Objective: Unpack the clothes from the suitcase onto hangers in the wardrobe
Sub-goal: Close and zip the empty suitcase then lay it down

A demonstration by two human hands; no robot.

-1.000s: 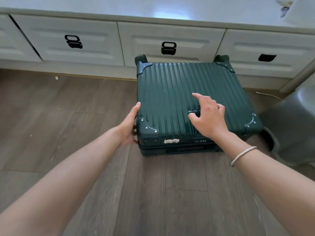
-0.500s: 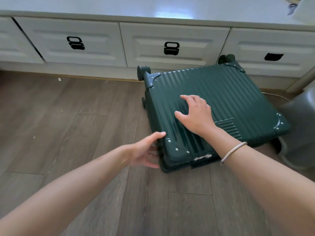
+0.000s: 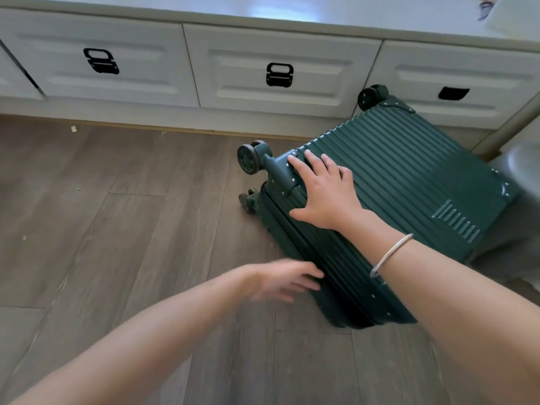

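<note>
Positioning the suitcase (image 3: 409, 185) for opening, by our read: first step of the job, nothing unpacked yet. It lies flat and closed on the wood floor (image 3: 117, 229), just in front of the white drawers (image 3: 277, 68) and turned diagonal to them. Long axis runs with the ribs on the lid: wheel end up-left, toward the drawers; other end down-right, toward the right edge of the view. With the case flat, the wheels (image 3: 248, 159) stick out sideways, so we expect it to slide, not roll. One long side wall (image 3: 321, 258) faces us. Right hand (image 3: 324, 194): flat on the lid at the nearer wheel corner, fingers spread and fairly straight, thumb over the edge, clamped on nothing; bracelet (image 3: 390, 254) on that wrist. Left hand (image 3: 280, 279): motion-blurred, low at the side wall, fingers look extended and apart, nothing held; we can't tell whether the tips touch the shell. Clothes, hangers and wardrobe are not in view. Next move, as we judge it: find the latches or zip along the side (none visible from here), release them, take the palm off the lid, then swing the upper shell up. That needs free floor on the hinge side, and we can't tell which side hinges.
</note>
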